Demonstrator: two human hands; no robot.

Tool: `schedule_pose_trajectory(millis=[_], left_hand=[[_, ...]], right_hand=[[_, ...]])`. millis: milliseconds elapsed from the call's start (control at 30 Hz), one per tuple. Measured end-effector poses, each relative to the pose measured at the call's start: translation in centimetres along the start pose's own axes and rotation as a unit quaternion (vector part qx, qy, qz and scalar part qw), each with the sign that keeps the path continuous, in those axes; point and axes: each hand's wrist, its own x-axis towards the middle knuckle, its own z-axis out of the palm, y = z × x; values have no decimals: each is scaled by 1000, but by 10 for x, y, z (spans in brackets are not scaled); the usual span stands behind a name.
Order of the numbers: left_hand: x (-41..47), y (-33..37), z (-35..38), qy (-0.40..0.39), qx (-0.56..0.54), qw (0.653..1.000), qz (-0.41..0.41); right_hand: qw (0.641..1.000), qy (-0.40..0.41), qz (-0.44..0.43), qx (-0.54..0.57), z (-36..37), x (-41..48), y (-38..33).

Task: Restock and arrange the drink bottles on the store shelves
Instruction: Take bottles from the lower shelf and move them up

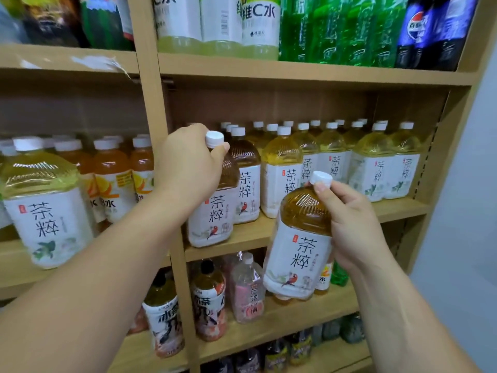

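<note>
Wooden shelf [269, 238] ahead; our left hand [188, 168] grips standing tea bottle [212, 211], right hand [355, 219] holds second bottle [301, 243] aloft.

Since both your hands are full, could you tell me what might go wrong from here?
The right hand holds its bottle in the air by the neck only, so it could slip and drop. The left hand grips a bottle standing at the shelf front edge; a nudge might tip it off or knock its neighbours.

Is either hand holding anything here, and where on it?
Both. The left hand grips a brown tea bottle on the shelf by its neck; the right hand holds another brown tea bottle in the air, fingers at its neck.
</note>
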Motion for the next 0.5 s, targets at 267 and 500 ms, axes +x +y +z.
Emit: schedule_pose_trajectory(millis=[267, 500], left_hand=[[0, 5, 20, 44, 20, 998, -44], [-14, 1, 30, 24, 109, 994, 1]], right_hand=[[998, -45, -9, -42, -15, 45, 1], [990, -71, -88, -87, -13, 90, -9]])
